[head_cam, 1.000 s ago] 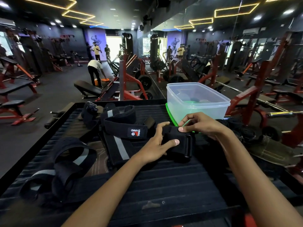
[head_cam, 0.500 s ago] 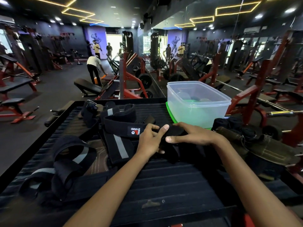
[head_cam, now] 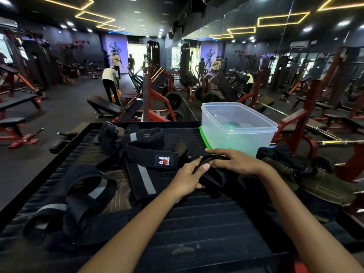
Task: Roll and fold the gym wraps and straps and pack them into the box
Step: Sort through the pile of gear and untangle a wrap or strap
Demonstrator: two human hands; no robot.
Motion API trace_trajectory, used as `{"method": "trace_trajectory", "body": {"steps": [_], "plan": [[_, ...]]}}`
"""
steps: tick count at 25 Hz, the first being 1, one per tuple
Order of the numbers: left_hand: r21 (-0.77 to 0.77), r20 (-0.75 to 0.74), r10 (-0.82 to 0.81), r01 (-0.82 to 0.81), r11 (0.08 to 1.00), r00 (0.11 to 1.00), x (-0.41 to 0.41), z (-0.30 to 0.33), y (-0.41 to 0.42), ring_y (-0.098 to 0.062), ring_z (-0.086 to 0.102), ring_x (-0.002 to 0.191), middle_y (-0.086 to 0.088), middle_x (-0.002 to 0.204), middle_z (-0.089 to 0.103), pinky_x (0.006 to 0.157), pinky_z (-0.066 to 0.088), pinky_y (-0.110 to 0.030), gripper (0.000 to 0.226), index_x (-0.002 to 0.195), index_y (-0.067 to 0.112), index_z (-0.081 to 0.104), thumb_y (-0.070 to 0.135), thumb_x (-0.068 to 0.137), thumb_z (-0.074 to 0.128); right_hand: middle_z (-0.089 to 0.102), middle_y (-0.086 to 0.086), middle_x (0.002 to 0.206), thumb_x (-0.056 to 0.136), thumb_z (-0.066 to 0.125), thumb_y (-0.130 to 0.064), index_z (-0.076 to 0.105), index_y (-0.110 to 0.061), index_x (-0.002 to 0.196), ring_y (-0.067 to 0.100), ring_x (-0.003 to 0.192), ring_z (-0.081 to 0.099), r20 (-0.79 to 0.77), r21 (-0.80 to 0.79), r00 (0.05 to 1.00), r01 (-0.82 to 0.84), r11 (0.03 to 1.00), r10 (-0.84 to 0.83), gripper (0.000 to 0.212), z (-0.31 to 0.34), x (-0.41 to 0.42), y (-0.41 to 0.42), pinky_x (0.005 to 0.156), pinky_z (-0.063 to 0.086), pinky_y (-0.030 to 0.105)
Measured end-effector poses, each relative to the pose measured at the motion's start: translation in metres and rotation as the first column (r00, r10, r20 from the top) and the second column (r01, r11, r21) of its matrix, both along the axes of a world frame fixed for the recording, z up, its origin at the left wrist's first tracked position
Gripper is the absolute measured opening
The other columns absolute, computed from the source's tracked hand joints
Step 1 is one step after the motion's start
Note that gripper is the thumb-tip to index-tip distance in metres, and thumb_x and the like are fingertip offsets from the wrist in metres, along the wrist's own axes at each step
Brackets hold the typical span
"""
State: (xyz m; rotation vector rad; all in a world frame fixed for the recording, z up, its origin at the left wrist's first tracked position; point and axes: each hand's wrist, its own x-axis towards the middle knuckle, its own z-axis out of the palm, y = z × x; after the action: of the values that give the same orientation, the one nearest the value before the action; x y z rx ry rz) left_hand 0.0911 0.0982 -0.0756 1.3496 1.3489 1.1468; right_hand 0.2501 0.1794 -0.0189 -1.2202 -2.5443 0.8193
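A black strap (head_cam: 213, 177), partly rolled, lies on the dark ribbed platform (head_cam: 197, 223) in front of me. My left hand (head_cam: 187, 179) grips its left side with fingers curled round it. My right hand (head_cam: 234, 161) pinches its top edge from the right. Just behind my hands stands a clear plastic box (head_cam: 238, 129) on a green lid (head_cam: 204, 138); the box is open at the top. A black wrap with a "TRAIN HARD" label (head_cam: 151, 156) lies to the left, over a strap with a grey stripe (head_cam: 145, 180).
More black looped straps (head_cam: 78, 198) lie at the platform's near left, and a buckled piece (head_cam: 109, 133) at the back left. Dark rolled wraps (head_cam: 275, 153) and an olive belt (head_cam: 315, 182) lie to the right. Red gym machines and people stand beyond.
Both hands have drawn closer together on the strap; its flat end has been turned over into a tighter bundle. The view has tipped slightly downward.
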Motion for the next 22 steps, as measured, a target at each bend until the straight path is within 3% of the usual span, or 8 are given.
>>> {"method": "trace_trajectory", "body": {"steps": [3, 5, 11, 15, 17, 19, 20, 22], "plan": [[0.043, -0.253, -0.037, 0.049, 0.998, 0.967, 0.0, 0.002, 0.001, -0.008, 0.054, 0.116, -0.002, 0.143, 0.047, 0.096, 0.046, -0.019, 0.057, 0.149, 0.016, 0.029, 0.023, 0.098, 0.052, 0.055, -0.002, 0.136, 0.089, 0.064, -0.038, 0.048, -0.034, 0.137, 0.016, 0.126, 0.049, 0.11, 0.028, 0.993, 0.043, 0.999, -0.046, 0.051, 0.013, 0.008, 0.002, 0.106, 0.036, 0.027], [0.117, -0.38, 0.031, 0.015, 0.993, 0.924, -0.001, 0.004, -0.001, -0.006, 0.056, 0.093, -0.002, 0.123, 0.057, 0.077, 0.042, -0.006, 0.061, 0.15, 0.017, 0.024, 0.014, 0.096, 0.054, 0.053, 0.006, 0.136, 0.089, 0.061, -0.044, 0.044, -0.029, 0.14, 0.024, 0.125, 0.049, 0.266, 0.125, 0.952, 0.125, 0.984, -0.154, 0.056, 0.017, 0.007, 0.002, 0.102, 0.037, 0.031], [0.244, -0.511, 0.18, -0.059, 0.968, 0.84, -0.006, 0.014, -0.001, -0.014, 0.059, 0.092, -0.005, 0.116, 0.056, 0.082, 0.045, -0.017, 0.044, 0.136, 0.009, 0.05, 0.013, 0.092, 0.059, 0.05, 0.017, 0.133, 0.09, 0.06, -0.044, 0.043, -0.01, 0.134, 0.033, 0.12, 0.05, 0.483, 0.287, 0.814, 0.202, 0.936, -0.324, 0.058, 0.04, -0.008, -0.008, 0.093, 0.042, 0.036], [0.453, -0.496, 0.392, -0.154, 0.878, 0.774, -0.039, 0.04, 0.002, -0.018, 0.057, 0.103, -0.007, 0.114, 0.058, 0.087, 0.038, -0.016, 0.037, 0.119, 0.012, 0.063, 0.015, 0.083, 0.07, 0.054, 0.016, 0.127, 0.089, 0.062, -0.041, 0.052, -0.009, 0.126, 0.031, 0.119, 0.051, 0.256, 0.447, 0.946, 0.069, 0.892, -0.201, 0.05, 0.048, -0.035, -0.019, 0.096, 0.042, 0.037], [0.467, -0.675, 0.471, -0.164, 0.869, 0.568, -0.074, 0.044, 0.004, -0.024, 0.05, 0.116, -0.008, 0.121, 0.055, 0.099, 0.037, -0.029, 0.047, 0.124, 0.014, 0.059, 0.023, 0.08, 0.073, 0.055, 0.013, 0.122, 0.089, 0.06, -0.037, 0.053, -0.009, 0.12, 0.03, 0.117, 0.052, 0.143, 0.494, 0.989, -0.034, 0.869, -0.042, 0.042, 0.034, -0.062, -0.028, 0.095, 0.044, 0.038], [0.287, -0.93, 0.318, -0.175, 0.942, 0.186, -0.104, 0.039, -0.003, -0.025, 0.042, 0.125, -0.005, 0.129, 0.049, 0.11, 0.026, -0.045, 0.058, 0.133, 0.018, 0.05, 0.036, 0.082, 0.069, 0.054, 0.011, 0.121, 0.089, 0.059, -0.034, 0.051, -0.01, 0.12, 0.03, 0.117, 0.051, 0.111, 0.503, 0.993, -0.092, 0.859, 0.041, 0.039, 0.01, -0.085, -0.035, 0.093, 0.046, 0.04], [0.209, -0.97, 0.228, -0.187, 0.96, 0.089, -0.115, 0.033, -0.008, -0.025, 0.041, 0.127, -0.004, 0.129, 0.05, 0.112, 0.02, -0.052, 0.056, 0.133, 0.018, 0.049, 0.038, 0.083, 0.067, 0.052, 0.01, 0.123, 0.09, 0.059, -0.033, 0.049, -0.011, 0.123, 0.03, 0.118, 0.05, 0.103, 0.499, 0.993, -0.098, 0.861, 0.054, 0.041, -0.002, -0.095, -0.037, 0.092, 0.047, 0.042], [0.223, -0.949, 0.244, -0.123, 0.967, 0.199, -0.126, 0.028, -0.012, -0.025, 0.049, 0.12, -0.003, 0.117, 0.057, 0.111, 0.024, -0.053, 0.038, 0.122, 0.015, 0.056, 0.027, 0.086, 0.065, 0.045, 0.009, 0.131, 0.089, 0.061, -0.031, 0.039, -0.015, 0.136, 0.03, 0.121, 0.047, 0.065, 0.471, 0.996, -0.089, 0.878, 0.066, 0.054, -0.021, -0.106, -0.036, 0.093, 0.047, 0.043]]}}
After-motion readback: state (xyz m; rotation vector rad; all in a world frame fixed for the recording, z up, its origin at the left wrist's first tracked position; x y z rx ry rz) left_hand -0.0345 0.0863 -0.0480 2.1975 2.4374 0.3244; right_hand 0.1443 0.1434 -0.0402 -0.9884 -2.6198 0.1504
